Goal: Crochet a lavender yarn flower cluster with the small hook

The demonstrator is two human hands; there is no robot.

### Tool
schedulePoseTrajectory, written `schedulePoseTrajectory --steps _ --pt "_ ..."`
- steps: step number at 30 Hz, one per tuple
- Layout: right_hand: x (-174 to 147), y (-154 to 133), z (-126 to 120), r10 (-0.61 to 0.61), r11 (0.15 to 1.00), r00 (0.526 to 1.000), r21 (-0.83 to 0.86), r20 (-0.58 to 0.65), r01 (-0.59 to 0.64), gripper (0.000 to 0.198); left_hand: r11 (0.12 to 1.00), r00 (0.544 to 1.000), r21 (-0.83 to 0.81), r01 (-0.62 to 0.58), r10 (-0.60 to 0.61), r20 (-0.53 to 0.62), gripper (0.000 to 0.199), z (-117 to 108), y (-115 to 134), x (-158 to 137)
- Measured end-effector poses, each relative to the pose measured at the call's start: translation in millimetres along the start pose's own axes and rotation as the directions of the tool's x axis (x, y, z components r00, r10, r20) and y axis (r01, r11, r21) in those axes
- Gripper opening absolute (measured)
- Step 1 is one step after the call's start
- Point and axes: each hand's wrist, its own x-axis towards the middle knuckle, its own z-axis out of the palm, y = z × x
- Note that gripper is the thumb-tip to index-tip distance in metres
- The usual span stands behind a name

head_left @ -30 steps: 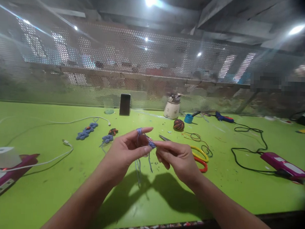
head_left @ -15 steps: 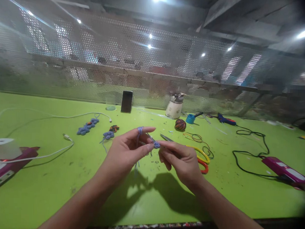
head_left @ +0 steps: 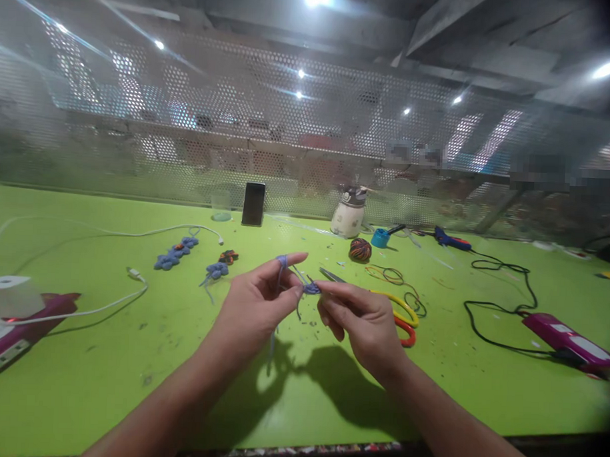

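Between thumb and fingers, my left hand point(head_left: 257, 300) pinches a small piece of blue-purple crochet work point(head_left: 311, 289). Blue yarn point(head_left: 282, 261) loops round its raised index finger and runs down to the piece; a loose tail hangs below the hand. My right hand point(head_left: 364, 320) is closed in a pinch at the piece's right edge, on what looks like a slim crochet hook mostly hidden by the fingers. Partly behind that hand lie scissors point(head_left: 407, 311) with yellow and red handles.
Blue crocheted flowers point(head_left: 177, 253) and a dark orange one point(head_left: 228, 256) lie left. Behind are a phone point(head_left: 253, 204), a bottle point(head_left: 349, 213), a yarn ball point(head_left: 360, 250) and blue tape point(head_left: 381, 238). Purple power strips point(head_left: 568, 341) and cables flank the green table point(head_left: 143, 409).
My left thumb has shifted slightly left along the crochet work, showing more of it between the hands. The index finger with the yarn has moved slightly left; my right hand has hardly moved.
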Motion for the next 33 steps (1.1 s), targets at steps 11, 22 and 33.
schedulePoseTrajectory --steps 11,22,33 --pt "0 -2 -1 -0.073 0.993 0.997 -0.093 0.027 0.075 0.032 0.978 0.996 0.195 -0.079 0.087 -0.032 0.024 -3 1 2" --pt "2 -11 2 -0.264 0.924 0.956 -0.251 0.127 0.289 0.038 0.988 0.992 0.117 0.103 -0.110 0.055 0.017 -8 -10 10" --pt "4 -7 -2 0.068 0.980 0.994 -0.182 -0.083 -0.082 0.022 0.997 0.990 0.027 0.069 -0.065 -0.123 0.024 3 -6 -2"
